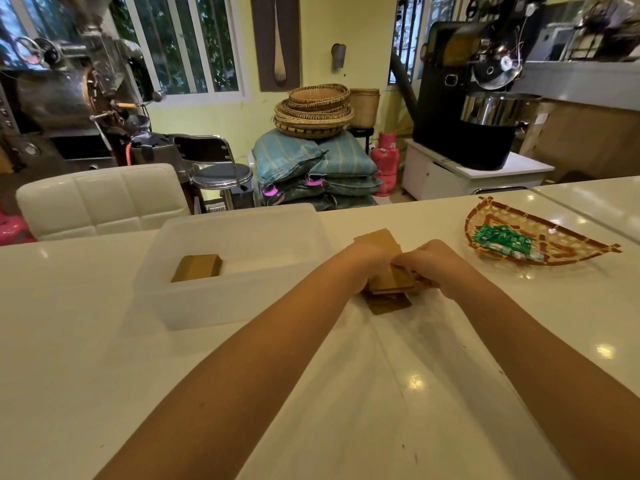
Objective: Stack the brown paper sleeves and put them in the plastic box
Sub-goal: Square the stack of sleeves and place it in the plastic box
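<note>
A translucent plastic box (239,299) stands on the white counter, left of centre. One stack of brown paper sleeves (197,267) lies inside it, at its left end. Right of the box, my left hand (360,268) and my right hand (440,265) meet over a loose pile of brown paper sleeves (393,282). Both hands grip sleeves from the pile, fingers curled around them. More sleeves (379,240) stick out behind my hands, and a few lie flat on the counter in front (389,304).
A woven tray (568,237) with green packets (502,239) sits at the right on the counter. A white padded chair (100,199) stands behind the counter's far left edge. Stools, sacks, baskets and roasting machines fill the room beyond.
</note>
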